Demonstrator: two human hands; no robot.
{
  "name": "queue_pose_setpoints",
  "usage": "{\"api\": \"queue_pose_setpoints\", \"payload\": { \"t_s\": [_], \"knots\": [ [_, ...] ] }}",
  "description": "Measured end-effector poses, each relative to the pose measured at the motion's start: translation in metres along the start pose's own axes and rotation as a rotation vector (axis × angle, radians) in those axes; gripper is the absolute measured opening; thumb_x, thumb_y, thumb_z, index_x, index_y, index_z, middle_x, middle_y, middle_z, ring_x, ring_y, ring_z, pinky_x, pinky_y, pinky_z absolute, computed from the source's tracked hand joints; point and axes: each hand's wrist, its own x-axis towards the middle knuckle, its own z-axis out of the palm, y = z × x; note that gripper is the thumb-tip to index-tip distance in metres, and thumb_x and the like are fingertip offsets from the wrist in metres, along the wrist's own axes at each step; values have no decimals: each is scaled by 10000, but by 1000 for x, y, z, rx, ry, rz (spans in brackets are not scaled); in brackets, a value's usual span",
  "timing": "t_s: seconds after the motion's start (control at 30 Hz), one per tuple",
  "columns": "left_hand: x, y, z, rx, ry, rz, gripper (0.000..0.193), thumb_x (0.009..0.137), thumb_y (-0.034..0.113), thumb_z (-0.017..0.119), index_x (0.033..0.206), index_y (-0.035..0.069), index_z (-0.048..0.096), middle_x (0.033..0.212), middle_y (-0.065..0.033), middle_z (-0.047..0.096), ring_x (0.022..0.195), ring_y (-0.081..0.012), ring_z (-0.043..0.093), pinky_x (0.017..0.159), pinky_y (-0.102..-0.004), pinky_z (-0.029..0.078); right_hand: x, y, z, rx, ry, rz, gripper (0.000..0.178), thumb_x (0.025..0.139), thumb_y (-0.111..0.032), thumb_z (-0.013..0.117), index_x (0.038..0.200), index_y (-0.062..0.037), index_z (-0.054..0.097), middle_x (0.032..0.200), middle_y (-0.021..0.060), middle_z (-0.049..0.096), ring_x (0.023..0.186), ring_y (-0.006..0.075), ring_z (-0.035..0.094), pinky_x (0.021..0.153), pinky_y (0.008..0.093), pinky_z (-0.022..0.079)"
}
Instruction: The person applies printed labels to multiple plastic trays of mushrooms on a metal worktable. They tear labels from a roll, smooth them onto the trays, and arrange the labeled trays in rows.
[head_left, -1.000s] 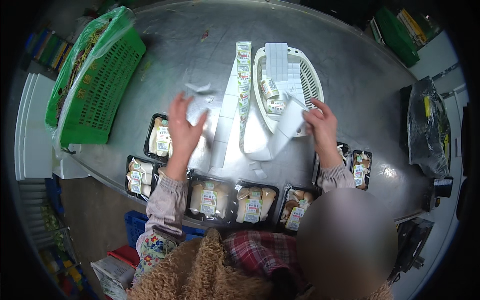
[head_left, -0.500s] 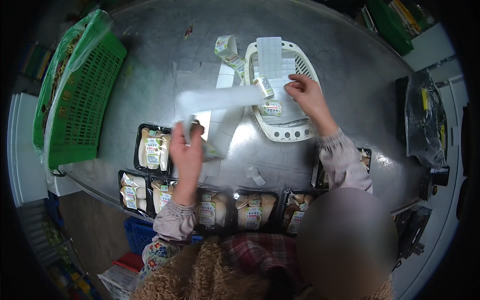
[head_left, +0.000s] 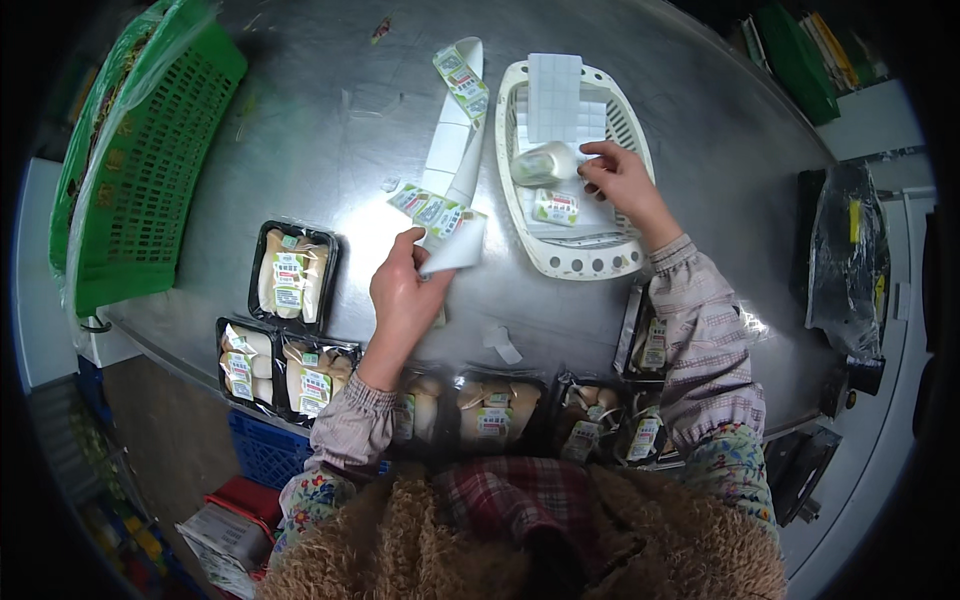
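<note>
My left hand [head_left: 403, 298] pinches the near end of a long strip of printed labels [head_left: 437, 214], whose white backing [head_left: 458, 250] folds over by the fingers. The strip runs away across the table in a loose curl. Over the white plastic basket [head_left: 572, 262] is my right hand [head_left: 622, 188], its fingers bent together. Beside those fingertips a blurred small label roll [head_left: 541, 163] lies in the basket; whether they touch it is unclear. Another label piece [head_left: 556, 207] and blank white sheets [head_left: 553, 95] are also in the basket.
Film-wrapped black trays of mushrooms [head_left: 497, 410] line the near edge, with another tray [head_left: 291, 277] at left and one partly behind my right sleeve [head_left: 653, 340]. A green crate [head_left: 165, 200] stands far left. A torn white scrap [head_left: 502, 345] lies mid-table.
My left hand has moved slightly right and the label strip, blurred before, now lies folded by it. The small roll in the basket has shifted; my right hand stays near it.
</note>
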Motion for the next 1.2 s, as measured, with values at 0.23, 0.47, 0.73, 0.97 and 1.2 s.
{"api": "queue_pose_setpoints", "payload": {
  "t_s": [0.23,0.47,0.73,0.97,1.2],
  "knots": [
    [2,-5,15,174,-98,111,593,709,280,750,1200,29,533,1027,-150,625,915,-315,622,764,-405,502,-28,5,34,-478,-119,-186,614,724,-345,721,1207,-8,545,972,184,647,887,332,640,805,390,505],
    [-7,19,11,214,-80,253,590,697,242,756,1196,24,530,1139,-168,583,1011,-343,579,840,-419,481,-15,-16,-3,-544,-87,-220,501,687,-218,711,1139,-44,583,1062,168,618,1024,318,596,856,399,485],
    [-2,47,28,202,-58,728,559,715,206,754,1200,36,535,1223,-144,529,1119,-328,508,922,-420,421,-25,-17,-6,-936,-336,-340,238,727,-178,628,922,-45,661,976,153,646,904,339,619,782,429,499],
    [-3,59,42,165,-99,727,565,683,218,773,1165,23,552,1220,-139,527,1109,-332,508,920,-424,425,-23,-68,-36,-547,10,-385,203,772,-156,623,880,15,642,748,164,641,648,299,623,597,381,470],
    [1,53,49,142,-106,711,503,698,213,764,1117,10,571,1219,-150,539,1090,-335,525,912,-413,446,-30,-62,-39,-632,-433,-302,239,775,-246,665,871,-28,690,804,153,679,709,261,654,657,347,503]
  ]
}}
